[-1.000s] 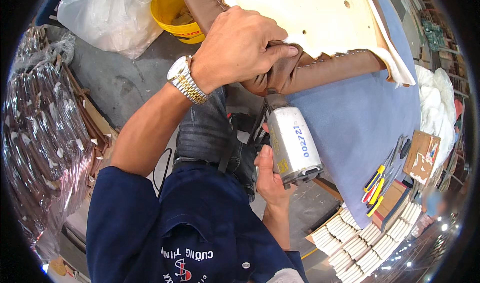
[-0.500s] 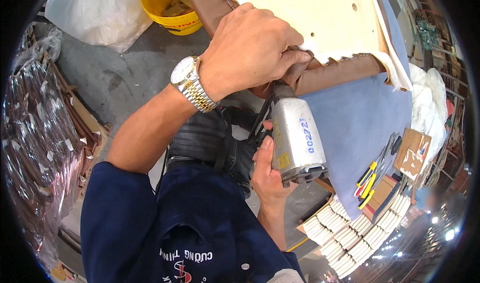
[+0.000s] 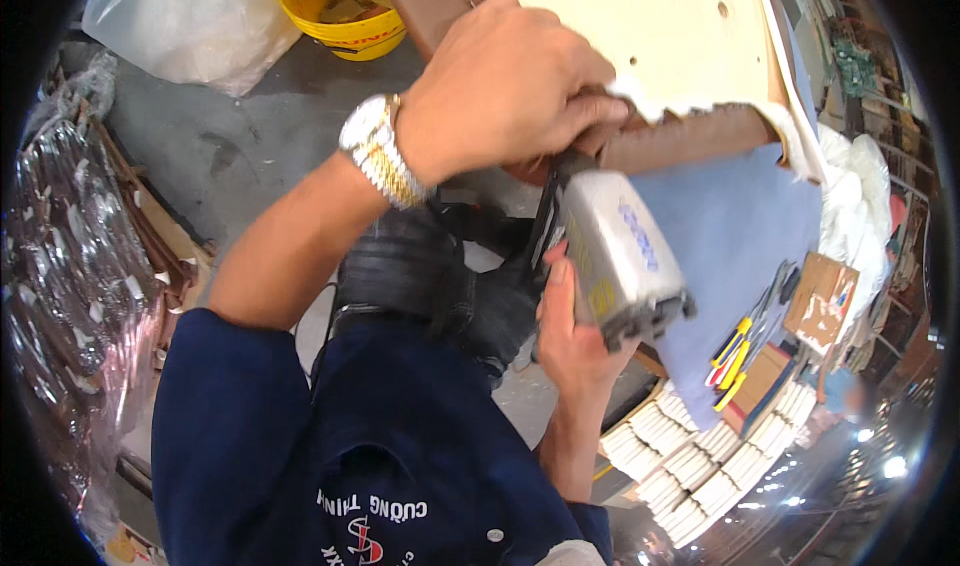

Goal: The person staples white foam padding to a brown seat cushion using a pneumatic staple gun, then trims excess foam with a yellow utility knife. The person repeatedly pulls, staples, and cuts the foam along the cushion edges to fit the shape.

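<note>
A pale board (image 3: 640, 16) with brown leather (image 3: 690, 141) wrapped over its edge lies on blue cloth (image 3: 720, 216). My left hand (image 3: 515, 86), with a watch (image 3: 385, 151) on the wrist, pinches the leather at the board's near corner. Its fingertips are pressed together on a fold there. My right hand (image 3: 580, 336) grips a grey pneumatic staple gun (image 3: 625, 251), partly hidden behind the tool's body. The gun's nose is right beside the pinched corner, under my left fingers; whether it touches the leather I cannot tell.
Pliers and other hand tools (image 3: 735, 361) lie on the blue cloth at right, near a small worn board (image 3: 820, 301). Below them are rows of staple strips (image 3: 690, 446). A yellow bucket (image 3: 350, 41) and a clear plastic bag (image 3: 195, 26) stand far left. Plastic-wrapped brown pieces (image 3: 75, 296) are stacked at left.
The back end of the staple gun has swung right, and my right hand moved right with it. My left hand keeps its pinch on the leather, shifted only slightly.
</note>
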A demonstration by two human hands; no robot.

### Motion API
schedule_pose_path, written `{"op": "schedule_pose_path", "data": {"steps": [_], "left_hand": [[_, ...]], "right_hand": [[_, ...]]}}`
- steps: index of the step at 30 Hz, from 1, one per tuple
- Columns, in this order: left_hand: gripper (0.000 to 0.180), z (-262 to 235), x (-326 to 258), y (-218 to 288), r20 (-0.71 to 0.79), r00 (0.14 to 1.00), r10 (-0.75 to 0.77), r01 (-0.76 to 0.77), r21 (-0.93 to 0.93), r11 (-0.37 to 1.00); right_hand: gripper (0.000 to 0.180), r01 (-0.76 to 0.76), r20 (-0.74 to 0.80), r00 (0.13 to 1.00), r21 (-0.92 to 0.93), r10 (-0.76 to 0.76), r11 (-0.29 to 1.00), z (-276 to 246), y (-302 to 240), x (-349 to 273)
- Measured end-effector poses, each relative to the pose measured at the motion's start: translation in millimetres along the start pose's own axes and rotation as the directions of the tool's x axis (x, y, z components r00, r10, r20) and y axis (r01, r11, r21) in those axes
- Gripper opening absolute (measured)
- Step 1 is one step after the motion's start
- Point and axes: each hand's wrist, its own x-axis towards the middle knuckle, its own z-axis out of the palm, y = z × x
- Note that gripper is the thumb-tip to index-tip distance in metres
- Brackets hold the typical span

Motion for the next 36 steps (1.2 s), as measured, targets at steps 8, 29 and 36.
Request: {"op": "schedule_pose_path", "data": {"steps": [8, 29, 36], "left_hand": [[0.044, -8, 14, -11, 0.001, 0.997, 0.071, -0.071, 0.051, 0.996], [0.047, -7, 10, 9, -0.119, 0.99, 0.075, -0.051, 0.187, 0.981], [0.053, -7, 9, 33, -0.134, 0.98, 0.15, -0.097, 0.342, 0.935]], "right_hand": [[0.036, -0.189, -0.11, 0.97, 0.207, 0.215, 0.96, -80, 30, -4], [0.047, -0.447, -0.464, 0.868, -0.576, 0.176, 0.684, -248, 348, -108], [0.048, -0.431, -0.444, 0.777, 0.143, 0.447, 0.891, -242, 177, -70]]}}
